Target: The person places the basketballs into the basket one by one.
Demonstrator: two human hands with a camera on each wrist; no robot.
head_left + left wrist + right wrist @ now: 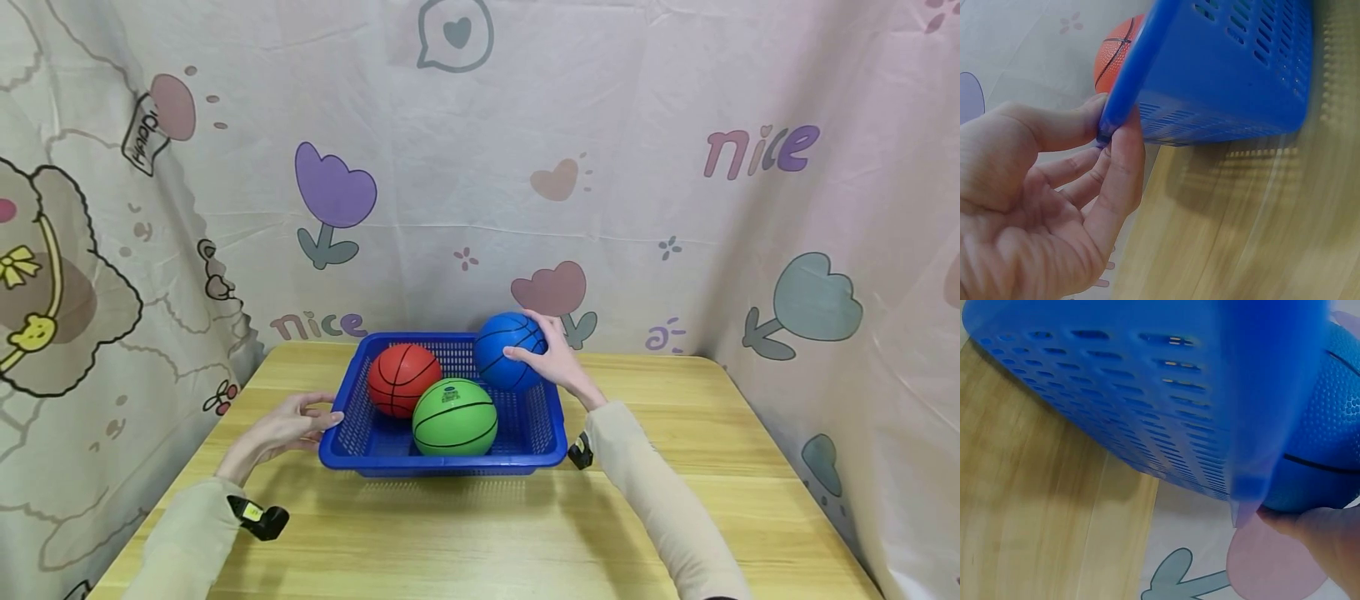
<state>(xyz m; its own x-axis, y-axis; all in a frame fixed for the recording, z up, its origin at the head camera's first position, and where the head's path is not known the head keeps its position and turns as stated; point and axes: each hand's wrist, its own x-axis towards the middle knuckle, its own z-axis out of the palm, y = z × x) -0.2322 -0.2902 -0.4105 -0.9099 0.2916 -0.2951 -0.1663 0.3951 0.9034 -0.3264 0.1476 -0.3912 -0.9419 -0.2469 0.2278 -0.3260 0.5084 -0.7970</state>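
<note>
A blue perforated plastic basket [442, 462] stands on the wooden table. Inside it lie a red basketball [403, 379] at the back left and a green basketball [454, 418] near the front. At the back right corner of the basket, my right hand [553, 357] grips a blue basketball [504, 354], thumb and fingers spread over its right side. The left hand [292, 425] pinches the basket's left rim between thumb and index finger; the left wrist view shows the rim [1132, 81] in that pinch. In the right wrist view the basket wall hides much of the blue basketball [1329, 431].
The light wooden table [480, 533] spreads out in front of the basket and to both sides. A pale printed curtain [465, 150] hangs right behind the table and along both of its sides. Each wrist carries a small black camera [258, 518].
</note>
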